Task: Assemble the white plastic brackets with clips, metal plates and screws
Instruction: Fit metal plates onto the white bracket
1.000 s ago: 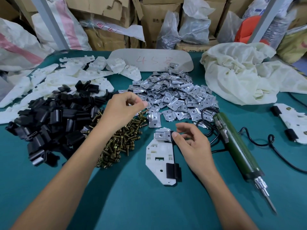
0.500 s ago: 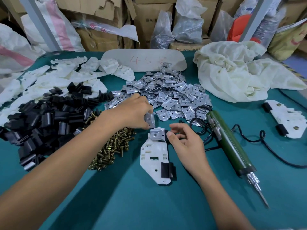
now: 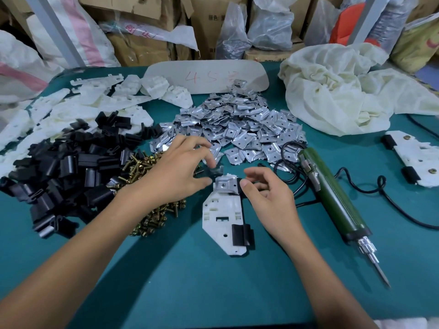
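The table [image 3: 237,281] carries spare brackets [image 3: 71,108] at the far-left corner, black clips [image 3: 71,167] along the left edge, metal plates [image 3: 242,129] toward the far edge, and screws [image 3: 152,217] beside the clips. The bracket [image 3: 221,217] lies at centre, fitted with a clip [image 3: 241,235] and a plate [image 3: 225,185]. The right hand [image 3: 273,200] has loosely curled fingers, with the thumb touching the plate. The left hand [image 3: 175,172] pinches a blurred grey piece [image 3: 217,170].

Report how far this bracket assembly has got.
Done: one finished bracket lies at the right, its screws in. In hand: the centre bracket carries a black clip and a metal plate, touched by the thumb of the right hand; the left hand pinches what looks like a second plate. Left: no screw shows in the metal plate, and the screwdriver lies untouched.
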The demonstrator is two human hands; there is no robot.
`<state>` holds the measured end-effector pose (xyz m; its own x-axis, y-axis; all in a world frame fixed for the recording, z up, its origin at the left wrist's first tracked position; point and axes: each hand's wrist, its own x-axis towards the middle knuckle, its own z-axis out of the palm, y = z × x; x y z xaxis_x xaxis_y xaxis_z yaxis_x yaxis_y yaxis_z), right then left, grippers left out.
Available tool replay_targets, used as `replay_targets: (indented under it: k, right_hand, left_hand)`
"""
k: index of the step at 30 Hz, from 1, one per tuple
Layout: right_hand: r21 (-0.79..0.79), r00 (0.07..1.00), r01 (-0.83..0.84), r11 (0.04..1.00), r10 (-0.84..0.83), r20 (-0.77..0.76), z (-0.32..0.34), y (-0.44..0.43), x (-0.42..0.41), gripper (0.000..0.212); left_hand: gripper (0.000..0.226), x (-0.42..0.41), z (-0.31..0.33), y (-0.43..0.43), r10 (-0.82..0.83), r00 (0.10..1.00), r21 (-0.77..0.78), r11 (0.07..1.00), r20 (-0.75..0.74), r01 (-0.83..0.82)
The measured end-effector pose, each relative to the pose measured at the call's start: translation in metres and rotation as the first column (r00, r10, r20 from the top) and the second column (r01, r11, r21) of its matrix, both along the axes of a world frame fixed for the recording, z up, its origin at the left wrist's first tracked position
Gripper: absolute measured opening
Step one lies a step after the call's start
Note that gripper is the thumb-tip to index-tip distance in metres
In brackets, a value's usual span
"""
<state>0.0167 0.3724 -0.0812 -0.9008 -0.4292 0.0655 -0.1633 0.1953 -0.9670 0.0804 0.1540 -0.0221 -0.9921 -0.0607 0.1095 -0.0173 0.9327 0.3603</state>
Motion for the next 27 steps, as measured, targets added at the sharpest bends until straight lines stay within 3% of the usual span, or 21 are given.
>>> replay_targets:
  k: [3, 5, 10, 16, 21, 25, 27]
  right_hand:
    - [-0.002, 1.0, -0.005, 1.0, 0.005, 0.001, 0.001, -0.001, 0.0, 0.016]
    - [-0.001, 1.0, -0.006, 1.0, 0.006, -0.001, 0.001, -0.001, 0.0, 0.015]
    - [0.002, 1.0, -0.002, 1.0, 0.002, -0.003, 0.003, -0.001, 0.001, 0.015]
    - [-0.009, 1.0, 0.001, 1.0, -0.001, -0.01, 0.004, -0.001, 0.002, 0.016]
    - [-0.017, 1.0, -0.002, 1.0, 0.002, 0.009, 0.004, -0.001, 0.002, 0.016]
    - [-0.003, 1.0, 0.005, 1.0, -0.005, 0.02, 0.007, 0.001, 0.001, 0.016]
    - [0.005, 0.999, 0.012, 1.0, -0.012, 0.049, 0.008, 0.007, 0.002, 0.017]
  left_hand:
    - [0.017, 0.028, 0.001, -0.004, 0.059, 0.998, 0.117, 0.991, -0.006, -0.057]
    - [0.016, 0.037, -0.001, -0.007, 0.161, 0.986, 0.092, 0.983, -0.034, -0.158]
    - [0.054, 0.03, -0.007, 0.014, 0.327, 0.945, -0.016, 0.945, -0.011, -0.327]
    - [0.096, -0.007, -0.003, 0.047, 0.468, 0.875, -0.296, 0.859, 0.121, -0.418]
    - [0.081, -0.028, 0.0, 0.043, 0.494, 0.836, -0.42, 0.829, 0.239, -0.37]
    - [0.064, -0.022, 0.006, 0.041, 0.491, 0.846, -0.429, 0.823, 0.208, -0.372]
    - [0.066, -0.009, 0.013, 0.041, 0.46, 0.875, -0.399, 0.838, 0.149, -0.372]
